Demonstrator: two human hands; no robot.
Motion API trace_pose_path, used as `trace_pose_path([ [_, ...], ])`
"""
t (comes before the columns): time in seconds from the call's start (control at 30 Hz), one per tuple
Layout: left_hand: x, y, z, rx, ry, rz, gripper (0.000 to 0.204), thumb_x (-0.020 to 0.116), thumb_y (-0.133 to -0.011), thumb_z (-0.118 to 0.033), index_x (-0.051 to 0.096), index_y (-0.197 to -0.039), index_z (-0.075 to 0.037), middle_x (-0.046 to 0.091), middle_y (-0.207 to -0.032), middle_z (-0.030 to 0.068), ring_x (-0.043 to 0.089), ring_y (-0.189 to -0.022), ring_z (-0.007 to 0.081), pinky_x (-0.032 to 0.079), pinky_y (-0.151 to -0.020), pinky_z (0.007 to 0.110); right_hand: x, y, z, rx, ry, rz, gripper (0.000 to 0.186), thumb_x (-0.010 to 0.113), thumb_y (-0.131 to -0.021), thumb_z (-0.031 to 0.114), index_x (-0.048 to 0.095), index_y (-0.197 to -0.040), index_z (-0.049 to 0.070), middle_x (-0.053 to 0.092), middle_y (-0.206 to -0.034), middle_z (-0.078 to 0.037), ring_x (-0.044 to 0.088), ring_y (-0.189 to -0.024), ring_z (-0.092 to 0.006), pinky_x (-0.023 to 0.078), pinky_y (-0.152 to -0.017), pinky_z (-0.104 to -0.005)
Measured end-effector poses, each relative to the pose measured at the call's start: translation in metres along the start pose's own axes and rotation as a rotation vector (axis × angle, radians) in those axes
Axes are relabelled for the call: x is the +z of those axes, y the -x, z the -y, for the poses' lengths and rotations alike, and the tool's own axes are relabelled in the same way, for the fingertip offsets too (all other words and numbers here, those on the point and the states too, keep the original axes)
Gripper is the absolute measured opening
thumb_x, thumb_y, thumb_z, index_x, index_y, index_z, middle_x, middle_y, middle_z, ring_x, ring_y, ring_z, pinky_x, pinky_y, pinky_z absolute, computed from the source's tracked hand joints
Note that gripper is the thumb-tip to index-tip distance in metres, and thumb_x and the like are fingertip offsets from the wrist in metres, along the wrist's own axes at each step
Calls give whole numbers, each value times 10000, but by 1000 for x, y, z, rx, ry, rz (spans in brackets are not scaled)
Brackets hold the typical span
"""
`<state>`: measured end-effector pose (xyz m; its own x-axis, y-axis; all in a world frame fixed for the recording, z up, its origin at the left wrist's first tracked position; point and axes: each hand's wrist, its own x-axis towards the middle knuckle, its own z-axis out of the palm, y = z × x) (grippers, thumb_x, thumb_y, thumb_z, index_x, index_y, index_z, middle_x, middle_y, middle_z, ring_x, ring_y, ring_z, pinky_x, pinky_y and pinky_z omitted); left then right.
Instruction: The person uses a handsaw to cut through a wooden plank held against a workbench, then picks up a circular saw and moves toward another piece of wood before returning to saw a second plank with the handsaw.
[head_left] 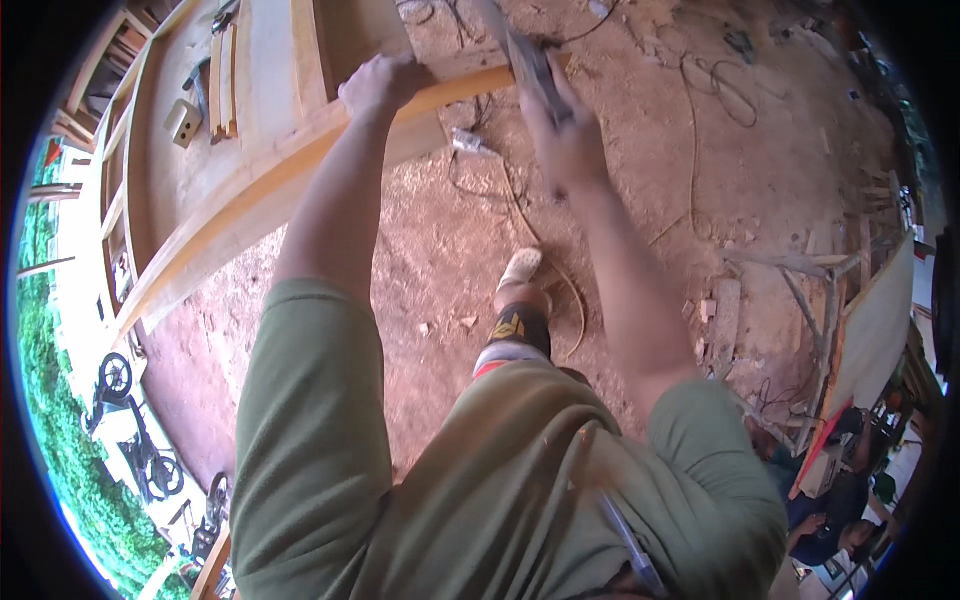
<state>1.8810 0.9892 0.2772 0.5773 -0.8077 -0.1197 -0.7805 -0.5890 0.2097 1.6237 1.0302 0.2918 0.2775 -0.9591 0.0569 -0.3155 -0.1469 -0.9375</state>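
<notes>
Left hand point(382, 85) fingers curled over wooden plank point(300, 160); right hand point(565, 135) fingers wrapped around grey tool point(532, 65)

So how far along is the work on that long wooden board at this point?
Done: the long board lies across the workbench, its faces pale and smooth. In hand: the left hand grips its upper edge, while the right hand presses a grey hand tool onto the board's end. Left: cannot tell how much remains; the surface under the tool is hidden.
</notes>
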Motion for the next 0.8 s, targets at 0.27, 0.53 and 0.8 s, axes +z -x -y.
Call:
trace_pose_path([
  [0.27,5,1,14,-8,-14,8,483,444,-892,-371,748,-1157,-105,703,-1263,128,643,-1201,316,420,-1044,462,-99,289,-7,147,-213,31,546,515,-986,41,362,-1489,-105,604,-1374,-203,613,-1220,-232,474,-1017,-326],
  [0.53,12,-9,6,11,-15,7,481,443,-895,-366,741,-1171,-109,703,-1264,124,643,-1201,306,415,-1051,450,5,-5,-35,-82,-65,32,605,601,-998,276,408,-1530,61,672,-856,-63,622,-694,-104,526,-636,-286],
  [0.8,4,-4,8,-32,8,5,491,441,-908,-386,730,-1199,-116,696,-1283,118,632,-1221,296,397,-1064,468,4,-2,-4,76,-48,89,700,623,-995,356,345,-1572,72,694,-829,-55,654,-639,-118,549,-590,-281],
])
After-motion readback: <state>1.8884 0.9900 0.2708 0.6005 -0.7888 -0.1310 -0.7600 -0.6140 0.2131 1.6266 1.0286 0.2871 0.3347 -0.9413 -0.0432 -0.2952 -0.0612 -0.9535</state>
